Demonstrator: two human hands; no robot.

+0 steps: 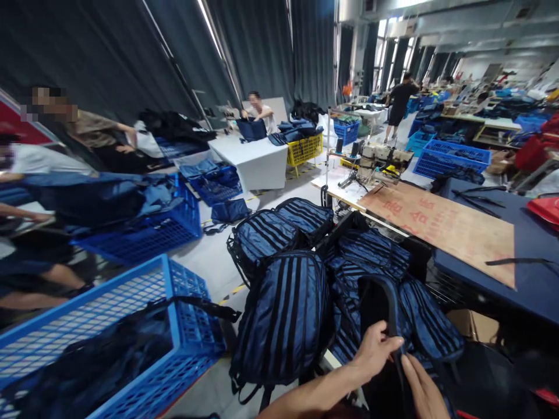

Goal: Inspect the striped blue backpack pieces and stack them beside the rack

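Low at the right of the head view, my left hand (376, 350) is closed, thumb and fingers pinching the edge of a dark backpack (383, 291). Just right of it and lower, my right hand (421, 381) is also closed on that edge, its fingertips partly hidden. The piece they hold shows a dark inner side and a curved, padded-looking rim. Around it lie blue backpacks with black stripes, one (430, 317) directly to the right and a large one (283, 314) standing to the left of my hands.
A blue plastic crate (168, 314) with dark fabric stands at the left. Sewing machines (379, 160) sit on a table beyond the backpacks. A brown board (441, 224) lies on the dark blue table at the right. Co-workers (96, 131) sit at the left; another person (399, 105) stands farther back.
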